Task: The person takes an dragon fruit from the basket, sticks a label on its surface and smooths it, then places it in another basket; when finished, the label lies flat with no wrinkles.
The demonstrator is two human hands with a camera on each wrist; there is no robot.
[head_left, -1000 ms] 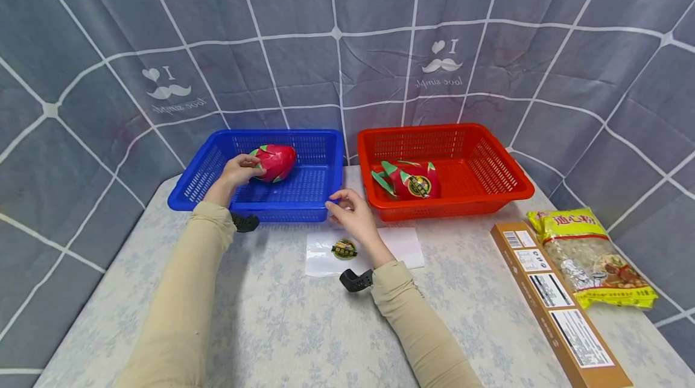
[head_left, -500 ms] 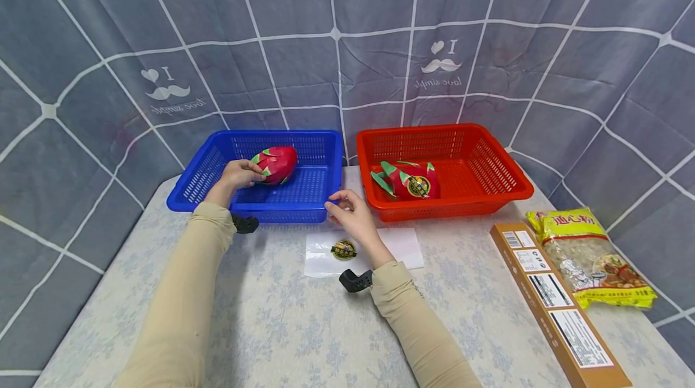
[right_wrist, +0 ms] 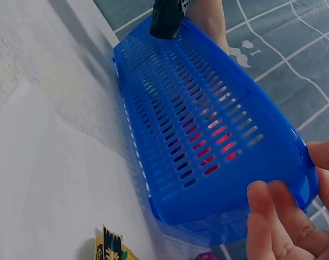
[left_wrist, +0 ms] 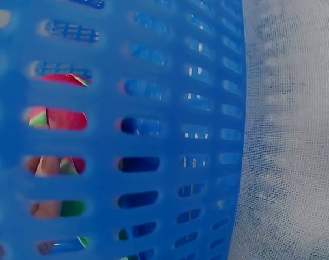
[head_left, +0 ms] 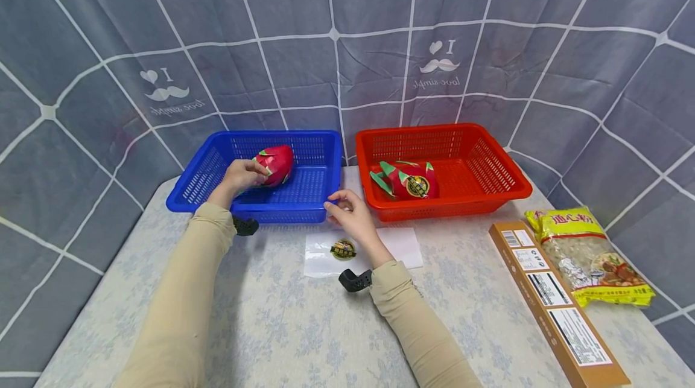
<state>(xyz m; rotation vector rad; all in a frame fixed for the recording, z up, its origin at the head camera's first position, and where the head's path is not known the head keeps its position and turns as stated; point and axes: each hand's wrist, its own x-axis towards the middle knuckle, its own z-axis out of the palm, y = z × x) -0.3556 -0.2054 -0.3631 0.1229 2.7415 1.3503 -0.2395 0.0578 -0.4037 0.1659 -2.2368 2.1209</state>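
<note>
A red dragon fruit with green-tipped scales lies in the blue plastic basket. My left hand reaches over the front rim and grips the fruit's near left end. Through the basket's slots, the left wrist view shows bits of the fruit and fingertips. At the basket's front right corner, my right hand pinches the rim; in the right wrist view, the thumb and fingers lie on either side of that rim. To the right, a second dragon fruit with a round label sits in the red basket.
Below the baskets lies a white sheet with a round dark label. A long brown box and a yellow-and-clear food bag lie at the right. A grey checked curtain hangs behind the table.
My left hand has shifted slightly right and lower over the dragon fruit, covering more of its left end, and the fruit has turned slightly. The right hand stays on the rim.
</note>
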